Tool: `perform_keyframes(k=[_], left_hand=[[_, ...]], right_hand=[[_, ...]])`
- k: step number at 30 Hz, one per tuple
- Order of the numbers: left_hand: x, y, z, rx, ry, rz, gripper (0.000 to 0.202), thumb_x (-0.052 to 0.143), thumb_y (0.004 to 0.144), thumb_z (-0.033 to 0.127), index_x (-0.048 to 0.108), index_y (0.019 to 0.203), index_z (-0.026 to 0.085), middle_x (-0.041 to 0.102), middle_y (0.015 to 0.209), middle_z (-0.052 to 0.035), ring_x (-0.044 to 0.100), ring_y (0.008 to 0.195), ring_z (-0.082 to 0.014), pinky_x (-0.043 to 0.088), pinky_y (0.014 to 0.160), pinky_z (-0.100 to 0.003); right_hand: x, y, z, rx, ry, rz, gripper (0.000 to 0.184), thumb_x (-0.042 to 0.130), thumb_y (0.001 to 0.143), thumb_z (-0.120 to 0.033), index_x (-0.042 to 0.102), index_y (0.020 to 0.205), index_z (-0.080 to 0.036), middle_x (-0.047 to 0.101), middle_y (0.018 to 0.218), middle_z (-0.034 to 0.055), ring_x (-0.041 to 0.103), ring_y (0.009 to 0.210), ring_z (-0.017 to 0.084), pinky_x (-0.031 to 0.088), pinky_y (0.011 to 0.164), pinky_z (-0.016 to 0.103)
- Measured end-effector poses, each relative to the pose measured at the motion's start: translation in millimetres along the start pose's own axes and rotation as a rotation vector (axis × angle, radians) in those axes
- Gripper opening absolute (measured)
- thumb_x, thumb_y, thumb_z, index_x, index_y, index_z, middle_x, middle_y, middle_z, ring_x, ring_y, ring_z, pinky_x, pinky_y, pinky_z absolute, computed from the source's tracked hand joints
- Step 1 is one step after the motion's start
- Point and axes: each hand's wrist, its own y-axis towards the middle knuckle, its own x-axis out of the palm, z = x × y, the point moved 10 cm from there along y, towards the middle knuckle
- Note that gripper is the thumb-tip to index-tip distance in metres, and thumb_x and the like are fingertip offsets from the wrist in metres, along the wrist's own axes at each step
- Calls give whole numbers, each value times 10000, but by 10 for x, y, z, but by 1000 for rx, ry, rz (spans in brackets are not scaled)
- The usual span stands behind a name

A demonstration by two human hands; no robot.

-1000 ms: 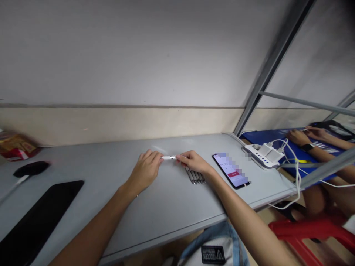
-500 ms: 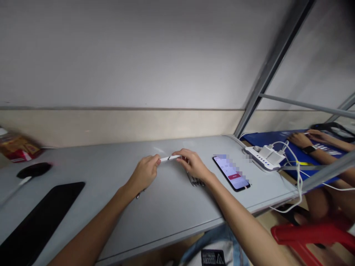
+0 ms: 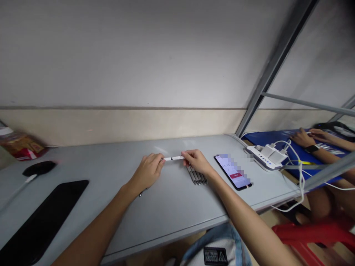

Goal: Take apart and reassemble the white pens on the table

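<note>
Head view: white pen (image 3: 173,158) held level just above grey tabletop (image 3: 172,199), left hand (image 3: 146,171) and right hand (image 3: 197,162) each pinching one end. Judged light, stiff, slick; best gripped near both ends. Spare pens (image 3: 197,176) beside right wrist.

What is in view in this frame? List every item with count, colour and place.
pen: one, white, held between both hands above the table
pens: a few, grey, side by side on the table under the right wrist
phone: one, screen lit, right of the pens
power strip: one, white, plugs and white cables in it, table's right end
table: one, grey, against the wall
black mat: one, near left corner
packet: one, red and yellow, far left
co-worker's hand: on blue surface, far right
left hand: grips pen's left end
right hand: grips pen's right end
</note>
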Motion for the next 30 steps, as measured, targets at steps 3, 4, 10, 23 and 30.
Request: perform_keyframes(k=[3, 4, 10, 23, 30], left_hand=[[37, -3, 3, 3, 1, -15, 266, 280, 970, 325, 504, 898, 200, 578, 843, -34, 523, 820, -197, 376, 781, -343], [50, -3, 0, 1, -3, -18, 270, 275, 972, 324, 505, 905, 200, 580, 847, -35, 524, 823, -197, 374, 783, -346], [87, -5, 9, 18, -30, -26, 271, 288, 970, 312, 529, 919, 201, 605, 875, -46, 529, 854, -205, 359, 784, -347], [97, -12, -2, -5, -36, -49, 300, 270, 977, 325, 537, 914, 205, 601, 825, -24, 547, 809, -190, 355, 773, -333], [88, -24, -63, -17, -64, -40, 334, 273, 980, 311, 557, 1147, 256, 664, 1058, -34, 575, 954, -200, 346, 847, -353]], right_hand=[[-52, 1, -75, -84, 18, 44, 218, 618, 791, -352, 643, 900, -165, 601, 800, 20, 512, 683, 127, 394, 625, 239], [-78, 0, -91, -100, 36, 68, 270, 653, 760, -334, 632, 978, -176, 611, 867, 27, 529, 735, 134, 405, 654, 242], [-19, 9, 14, 4, 6, 3, 280, 523, 852, -387, 645, 777, -147, 565, 670, 12, 478, 613, 123, 374, 585, 246], [-92, -12, -138, -127, -102, 68, 124, 586, 790, -210, 673, 862, -161, 652, 846, 40, 563, 755, 145, 412, 658, 253], [-112, -36, -226, -249, -417, 116, 237, 560, 795, -75, 686, 963, -185, 679, 925, 61, 578, 874, 180, 427, 790, 299]])
